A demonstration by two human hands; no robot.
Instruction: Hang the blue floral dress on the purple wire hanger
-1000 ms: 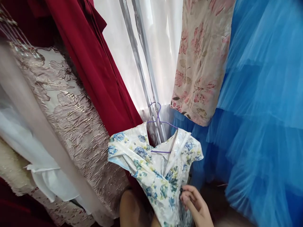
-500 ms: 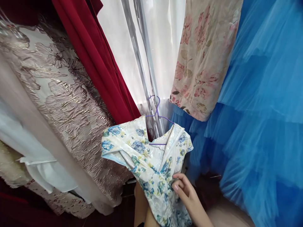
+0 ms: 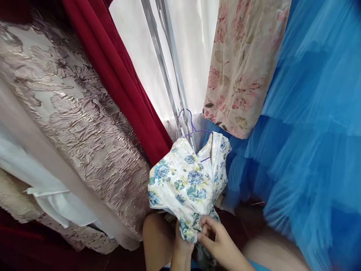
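Below a purple hanger [image 3: 193,128], hands [image 3: 218,241] touch floral fabric [image 3: 187,180].

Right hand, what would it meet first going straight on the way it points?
The blue-flowered dress, most likely; the right hand appears to touch its cloth, though depth is unclear.

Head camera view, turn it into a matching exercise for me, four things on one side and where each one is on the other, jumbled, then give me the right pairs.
Things:
1. Purple wire hanger
2. Tiered bright blue tulle garment
3. Deep red smooth fabric garment
4. White garment with blue flowers

Places:
A. Fills the right side of the view
B. Touched by the right hand
C. Its curved hook rises above a neckline
D. Hangs between shiny pink textured fabric and white drapery

Pairs: 1-C, 2-A, 3-D, 4-B
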